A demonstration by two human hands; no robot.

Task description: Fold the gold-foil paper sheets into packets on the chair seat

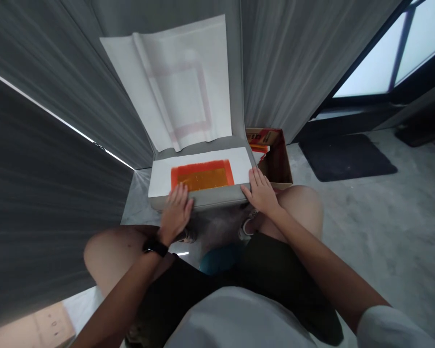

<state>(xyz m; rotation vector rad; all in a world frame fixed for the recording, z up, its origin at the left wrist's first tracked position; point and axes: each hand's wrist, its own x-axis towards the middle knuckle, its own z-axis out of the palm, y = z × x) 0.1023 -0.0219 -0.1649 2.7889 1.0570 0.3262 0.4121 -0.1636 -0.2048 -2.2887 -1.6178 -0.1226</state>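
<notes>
A white sheet [161,172] lies on the seat of a grey chair [217,196]. On it is a red-bordered rectangle [199,166] with a shiny golden-orange panel [206,179] inside. My left hand [176,208], a black watch on its wrist, lies over the seat's front edge, fingertips at the panel's lower left corner. At the seat's front right corner, my right hand [261,191] rests flat with fingers stretched, touching the sheet's edge. Neither hand grips anything. A creased white sheet [183,96] with a faint pinkish frame showing leans against the chair's backrest [236,72].
An open cardboard box [277,159] with red-and-white pieces [260,151] stands on the floor right of the chair. Grey curtains [286,58] hang behind and at the left. A dark mat [348,157] lies farther right, below a window [369,58].
</notes>
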